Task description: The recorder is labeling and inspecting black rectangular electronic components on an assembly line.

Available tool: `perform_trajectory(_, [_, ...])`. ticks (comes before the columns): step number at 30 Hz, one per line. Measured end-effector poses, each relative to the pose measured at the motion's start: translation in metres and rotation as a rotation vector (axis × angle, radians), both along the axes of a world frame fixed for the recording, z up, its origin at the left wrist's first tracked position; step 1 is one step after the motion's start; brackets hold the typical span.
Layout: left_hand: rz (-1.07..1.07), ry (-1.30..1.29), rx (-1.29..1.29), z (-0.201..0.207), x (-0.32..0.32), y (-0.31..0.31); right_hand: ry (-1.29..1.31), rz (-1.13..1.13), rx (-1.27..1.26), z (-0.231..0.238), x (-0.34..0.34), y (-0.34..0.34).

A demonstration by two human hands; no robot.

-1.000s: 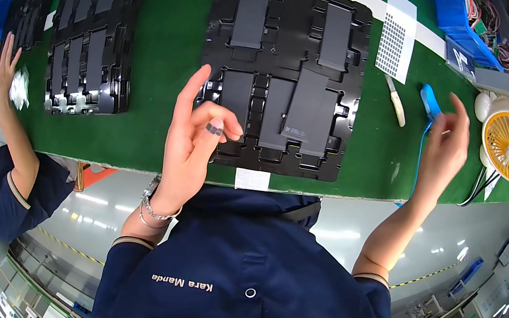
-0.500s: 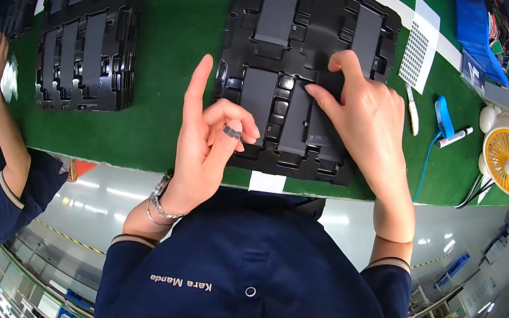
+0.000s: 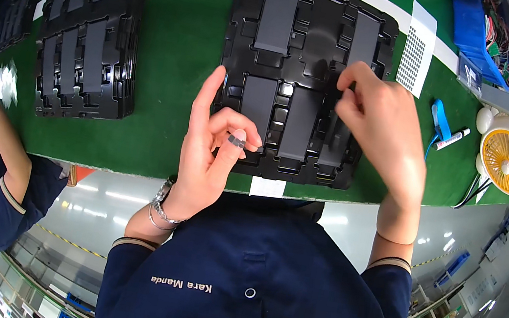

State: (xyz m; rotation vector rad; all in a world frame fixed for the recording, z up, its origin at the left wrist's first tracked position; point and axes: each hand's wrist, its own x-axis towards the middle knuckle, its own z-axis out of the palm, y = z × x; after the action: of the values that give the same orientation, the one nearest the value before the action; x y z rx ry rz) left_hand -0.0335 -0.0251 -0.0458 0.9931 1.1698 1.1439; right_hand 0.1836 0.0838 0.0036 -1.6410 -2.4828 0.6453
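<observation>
The middle strip (image 3: 301, 123) is uncovered now; the right hand (image 3: 384, 126) curls by the tray's (image 3: 321, 26) right edge, can't tell what's held; left hand (image 3: 209, 142) half open.

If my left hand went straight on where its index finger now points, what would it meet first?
Probably the black tray, at its left edge; depth there is unclear.

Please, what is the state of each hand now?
Left hand: partly open, index finger extended; small dark-grey pieces on thumb.
Right hand: curled over black plastic tray; whether holding cannot be told.
</observation>
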Motion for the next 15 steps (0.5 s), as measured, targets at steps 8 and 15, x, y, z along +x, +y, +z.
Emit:
perform_trajectory(8, [-0.035, 0.053, 0.018, 0.0, 0.0, 0.001, 0.495, -0.111, -0.166, 0.013, 0.022, 0.046])
perform_trajectory(15, [-0.009, 0.064, 0.028, -0.004, 0.001, -0.001, 0.505, -0.047, -0.046, -0.029, 0.004, 0.089])
